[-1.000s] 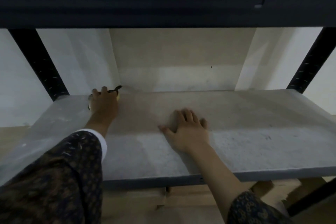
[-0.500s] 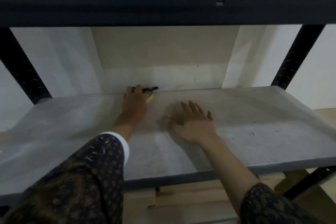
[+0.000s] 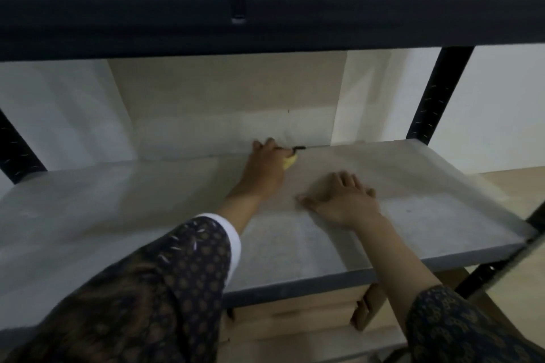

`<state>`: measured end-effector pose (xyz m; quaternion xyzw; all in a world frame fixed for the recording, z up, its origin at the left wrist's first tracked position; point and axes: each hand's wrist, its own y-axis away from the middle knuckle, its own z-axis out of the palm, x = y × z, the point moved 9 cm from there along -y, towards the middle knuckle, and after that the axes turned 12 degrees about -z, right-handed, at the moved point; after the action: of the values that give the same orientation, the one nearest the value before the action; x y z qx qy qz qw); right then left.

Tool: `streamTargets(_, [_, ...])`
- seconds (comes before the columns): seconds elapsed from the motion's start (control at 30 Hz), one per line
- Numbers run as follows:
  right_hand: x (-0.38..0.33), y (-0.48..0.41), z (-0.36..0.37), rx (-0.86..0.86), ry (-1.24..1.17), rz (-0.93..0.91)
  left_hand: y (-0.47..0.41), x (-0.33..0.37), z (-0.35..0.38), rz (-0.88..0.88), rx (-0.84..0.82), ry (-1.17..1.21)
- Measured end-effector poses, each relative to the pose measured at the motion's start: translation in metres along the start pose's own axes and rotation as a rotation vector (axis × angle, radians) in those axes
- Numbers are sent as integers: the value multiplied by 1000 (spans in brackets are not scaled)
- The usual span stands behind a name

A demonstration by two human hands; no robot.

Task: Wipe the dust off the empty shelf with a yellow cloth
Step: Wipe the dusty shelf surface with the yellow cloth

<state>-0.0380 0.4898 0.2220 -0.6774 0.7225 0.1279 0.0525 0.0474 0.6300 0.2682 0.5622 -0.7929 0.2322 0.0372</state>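
The empty grey shelf board [image 3: 118, 215] runs across the view under a dark upper shelf. My left hand [image 3: 265, 168] presses the yellow cloth [image 3: 290, 161] flat against the board at its back edge, near the wall; only a small yellow corner with a dark trim shows beside the fingers. My right hand [image 3: 342, 199] lies flat on the board with fingers spread, just to the right of and in front of the left hand, holding nothing.
Black perforated uprights stand at the left [image 3: 17, 153] and right [image 3: 436, 97] of the rack. The dark upper shelf [image 3: 265, 0] hangs low overhead. Wooden pieces [image 3: 295, 315] lie below the board. White wall panels sit behind.
My left hand has slid the cloth to the right along the back edge of the shelf, from the left part toward the middle. My right hand has stayed flat on the board.
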Motion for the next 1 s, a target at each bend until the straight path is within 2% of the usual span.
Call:
streamTargets(0.13, [4,1,4,55,17,-26,3,30,37,24,-58,-127])
streamTargets(0.3, [2,2,0,89,52,-37,-12,45,48,187,-53,-179])
streamTargets(0.4, [3,1,0,87,64,-38,-23,56,57,174,-55,-247])
streamTargets(0.67, [9,-1,5,83,36,-45,-48,41,62,-101,-42,-317])
streamTargets(1.0, [12,0,2,80,-32,-51,-14,-96,7,-417,-22,-334])
